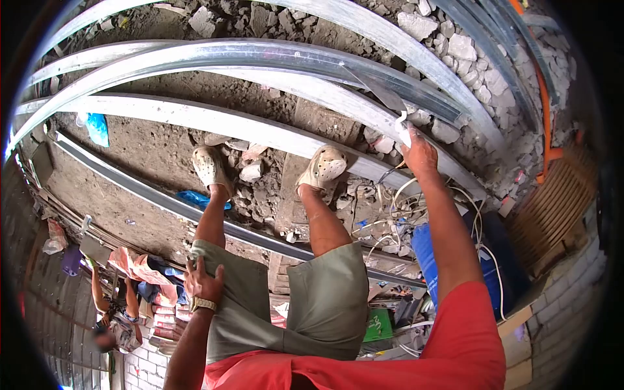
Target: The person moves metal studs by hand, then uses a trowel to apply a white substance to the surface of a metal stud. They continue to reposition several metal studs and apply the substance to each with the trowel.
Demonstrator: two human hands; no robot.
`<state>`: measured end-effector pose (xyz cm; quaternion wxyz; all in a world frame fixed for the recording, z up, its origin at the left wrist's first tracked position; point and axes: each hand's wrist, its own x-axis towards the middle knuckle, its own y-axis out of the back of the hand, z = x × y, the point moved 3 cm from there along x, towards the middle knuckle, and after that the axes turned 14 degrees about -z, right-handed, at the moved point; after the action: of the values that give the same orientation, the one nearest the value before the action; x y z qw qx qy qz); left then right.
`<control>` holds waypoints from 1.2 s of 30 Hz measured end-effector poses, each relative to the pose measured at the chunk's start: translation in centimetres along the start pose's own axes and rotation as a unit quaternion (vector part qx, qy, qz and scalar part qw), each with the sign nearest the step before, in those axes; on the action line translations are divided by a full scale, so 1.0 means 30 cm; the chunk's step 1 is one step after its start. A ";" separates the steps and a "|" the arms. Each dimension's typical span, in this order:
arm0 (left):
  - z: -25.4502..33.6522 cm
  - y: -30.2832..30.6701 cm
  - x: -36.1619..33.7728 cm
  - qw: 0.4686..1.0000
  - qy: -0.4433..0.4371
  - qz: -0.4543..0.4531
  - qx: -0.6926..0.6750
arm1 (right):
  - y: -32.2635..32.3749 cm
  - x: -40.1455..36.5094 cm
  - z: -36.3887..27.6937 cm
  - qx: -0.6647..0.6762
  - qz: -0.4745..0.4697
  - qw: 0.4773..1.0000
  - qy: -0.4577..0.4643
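My right hand [421, 156] is closed around the white handle of what looks like a handsaw [383, 92]. Its grey tapering blade points up and left, over the long metal channels; teeth are too small to make out. Just beneath this hand runs a pale metal channel [305, 91], with rubble on either side. My left hand [203, 286], a watch on its wrist, lies on my left thigh with the fingers apart and nothing in them. My feet in beige clogs stand among dirt and broken concrete, the right one [323, 166] against a lower channel [195, 112].
Loose white cables [396, 201] tangle beside a blue container [429, 260] at the right. A slatted wooden piece [552, 201] leans near an orange pipe [545, 117]. Another metal channel [156, 195] crosses behind my feet. Another person [120, 325] is at the lower left, arms raised.
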<state>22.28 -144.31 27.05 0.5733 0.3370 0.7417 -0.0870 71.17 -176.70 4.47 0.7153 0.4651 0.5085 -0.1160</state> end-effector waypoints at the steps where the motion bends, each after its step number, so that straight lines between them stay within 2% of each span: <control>1: 0.002 -0.004 0.000 1.000 -0.004 0.004 0.001 | -0.013 -0.001 -0.008 0.011 -0.008 1.000 -0.009; 12: 0.018 -0.036 -0.013 1.000 -0.005 0.014 0.014 | -0.066 -0.016 -0.121 0.128 0.010 0.989 -0.077; 15: 0.000 -0.041 -0.009 1.000 -0.001 0.015 0.018 | -0.103 -0.004 -0.016 0.185 0.078 0.980 0.009; 16: 0.010 -0.030 -0.012 1.000 0.001 0.010 0.015 | -0.044 -0.006 0.003 0.170 0.108 0.979 0.031; 17: 0.019 -0.030 -0.015 1.000 0.003 0.004 0.008 | 0.004 -0.007 0.032 0.135 0.048 0.990 0.000; 19: 0.016 -0.038 -0.016 1.000 0.008 0.007 0.013 | 0.108 -0.028 0.015 0.109 0.024 0.994 -0.018; 20: 0.014 -0.038 -0.014 1.000 0.008 0.008 0.012 | 0.140 -0.035 0.014 0.071 0.052 0.996 0.008; 24: 0.006 -0.043 -0.017 1.000 0.010 0.011 -0.006 | 0.157 -0.011 -0.021 0.028 0.008 0.999 -0.036; 27: 0.007 -0.038 -0.015 1.000 0.011 0.012 -0.015 | 0.213 0.003 0.005 -0.027 -0.021 0.999 0.001; 28: 0.005 -0.035 -0.019 1.000 0.009 0.009 -0.015 | 0.252 0.009 0.008 -0.084 -0.053 0.995 0.010; 32: -0.008 -0.034 -0.012 1.000 0.011 0.007 -0.016 | 0.269 -0.003 -0.003 -0.064 -0.010 0.998 -0.010; 36: -0.030 -0.042 0.000 1.000 0.006 0.013 -0.016 | 0.175 -0.003 -0.068 -0.040 0.001 0.999 -0.036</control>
<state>20.81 -144.80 27.03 0.5753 0.3376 0.7422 -0.0654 73.22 -172.30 7.33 0.7512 0.4320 0.4864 -0.1115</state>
